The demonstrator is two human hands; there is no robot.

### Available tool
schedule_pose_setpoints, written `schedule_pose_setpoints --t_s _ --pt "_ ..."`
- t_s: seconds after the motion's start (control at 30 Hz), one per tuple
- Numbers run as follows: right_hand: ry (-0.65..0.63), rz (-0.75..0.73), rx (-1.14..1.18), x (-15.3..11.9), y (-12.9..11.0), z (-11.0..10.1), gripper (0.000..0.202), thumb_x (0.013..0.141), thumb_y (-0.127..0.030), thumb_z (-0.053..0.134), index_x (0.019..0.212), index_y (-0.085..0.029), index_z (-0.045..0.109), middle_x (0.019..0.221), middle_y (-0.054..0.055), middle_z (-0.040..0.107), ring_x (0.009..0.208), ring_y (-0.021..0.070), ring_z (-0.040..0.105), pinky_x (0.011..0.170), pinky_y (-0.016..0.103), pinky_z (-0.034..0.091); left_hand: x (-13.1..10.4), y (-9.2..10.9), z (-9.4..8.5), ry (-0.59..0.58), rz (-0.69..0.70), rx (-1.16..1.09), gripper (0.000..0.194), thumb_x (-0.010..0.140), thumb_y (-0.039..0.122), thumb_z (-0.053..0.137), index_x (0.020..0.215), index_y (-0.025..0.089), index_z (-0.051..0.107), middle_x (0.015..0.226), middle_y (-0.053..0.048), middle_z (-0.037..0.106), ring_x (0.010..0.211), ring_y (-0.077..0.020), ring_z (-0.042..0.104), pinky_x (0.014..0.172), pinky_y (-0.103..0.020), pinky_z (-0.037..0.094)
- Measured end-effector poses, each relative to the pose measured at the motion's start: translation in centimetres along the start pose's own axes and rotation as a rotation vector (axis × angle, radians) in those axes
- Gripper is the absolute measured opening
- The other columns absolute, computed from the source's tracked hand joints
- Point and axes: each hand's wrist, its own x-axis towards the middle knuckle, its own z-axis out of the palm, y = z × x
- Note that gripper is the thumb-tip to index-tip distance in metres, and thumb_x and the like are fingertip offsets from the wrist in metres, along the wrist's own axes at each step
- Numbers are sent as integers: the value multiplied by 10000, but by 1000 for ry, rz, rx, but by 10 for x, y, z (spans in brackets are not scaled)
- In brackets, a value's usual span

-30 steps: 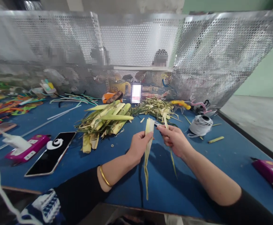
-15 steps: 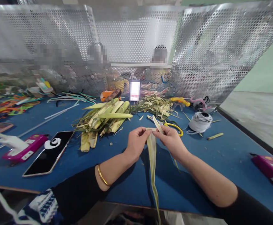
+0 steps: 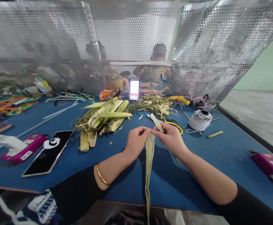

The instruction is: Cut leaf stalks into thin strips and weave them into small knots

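Observation:
My left hand (image 3: 137,140) pinches the top of a long pale-green husk strip (image 3: 149,162), which hangs down past the table's front edge. Close beside it, my right hand (image 3: 172,137) is closed on the same husk, and a folded pale end (image 3: 156,122) sticks up between its thumb and fingers. The fingertips of both hands almost touch. Just behind my right hand lie yellow-handled scissors (image 3: 176,125), partly hidden by it. A pile of green husks (image 3: 108,117) lies to the left beyond my hands.
Shredded husk (image 3: 157,104) lies at the back. A white string spool (image 3: 200,121) stands right. A black phone (image 3: 48,153) and a magenta power strip (image 3: 25,148) are left; another magenta strip (image 3: 271,167) is far right. People sit behind the perforated metal screen (image 3: 131,37).
The hanging husk strip has swung a little to the left at its lower end. Both hands keep their grip in nearly the same place.

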Motion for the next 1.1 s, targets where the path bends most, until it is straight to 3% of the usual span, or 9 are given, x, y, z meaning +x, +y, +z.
schedule_pose_setpoints --t_s 0.27,0.53,0.77,0.9,1.1 --pt "47 4 -15 1 -1 -1 280 632 -436 706 635 -182 588 479 -70 398 443 84 304 431 244 227 2 -3 -1 -6 -50 -63 196 672 347 670 679 152 682 607 4 604 555 -104 482 538 -231 389" --pt "61 -149 -193 -2 -1 -1 137 718 -285 622 638 -187 570 520 -60 420 503 100 347 471 244 243 2 -2 0 14 -50 -48 203 683 338 662 630 142 671 568 17 573 532 -88 435 536 -227 348" --pt "41 -82 -93 -4 2 2 155 713 -325 647 739 -185 586 607 -48 481 547 105 385 499 239 288 0 1 1 47 -57 -64 224 682 363 681 671 139 691 593 3 612 538 -98 468 532 -227 372" --pt "56 -57 -95 -3 4 3 182 720 -347 644 699 -181 573 559 -63 408 520 95 327 482 237 254 0 0 2 24 -127 -118 265 647 397 709 690 136 686 592 -4 613 528 -112 503 525 -244 424" --pt "48 -110 -176 -4 3 2 194 749 -359 615 687 -180 573 544 -56 419 514 100 343 472 236 254 2 -4 3 15 -125 -136 286 638 421 705 631 142 642 573 4 586 522 -106 490 533 -244 416"
